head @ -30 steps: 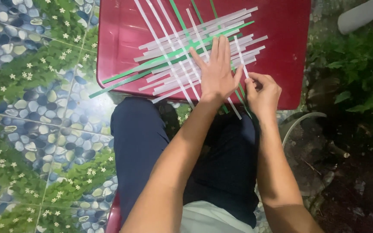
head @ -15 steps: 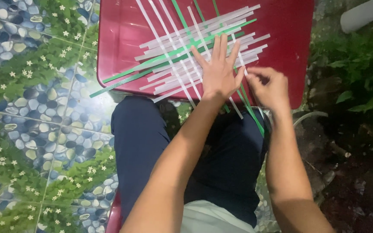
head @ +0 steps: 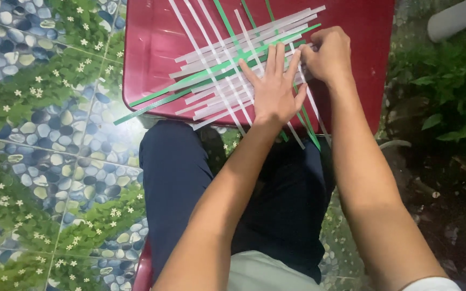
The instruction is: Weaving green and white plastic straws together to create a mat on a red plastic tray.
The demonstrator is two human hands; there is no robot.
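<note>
Nearest the camera, a pale grey shirt hem (head: 276, 272) and dark navy trousers (head: 190, 188) are seen, the knees spread over a floor of tiles printed with blue pebbles, green leaves and small white flowers (head: 44, 156). A sliver of a dark red seat edge (head: 144, 269) shows at the lower left of the lap.

Two bare forearms are stretched forward from the lap. The left hand (head: 275, 91) is laid flat, palm down and fingers spread, on a loose mat of long thin white and green paper-like strips (head: 217, 70); nothing is gripped by it, the strips are only pressed down. Just beside it, on its far right, the right hand (head: 327, 54) is curled with its fingers bent inward at the right edge of the mat; a white strip appears to be pinched there, though the fingertips are hidden and this cannot be told for certain.

The strips are crossed over one another on a dark red plastic rectangular tabletop (head: 152, 43), some ends hanging over the near rim towards the knees.

Farther right, dark soil with green leafy plants (head: 449, 97) is seen, and a pale grey pipe-like object (head: 459, 19) lies at the upper corner.
</note>
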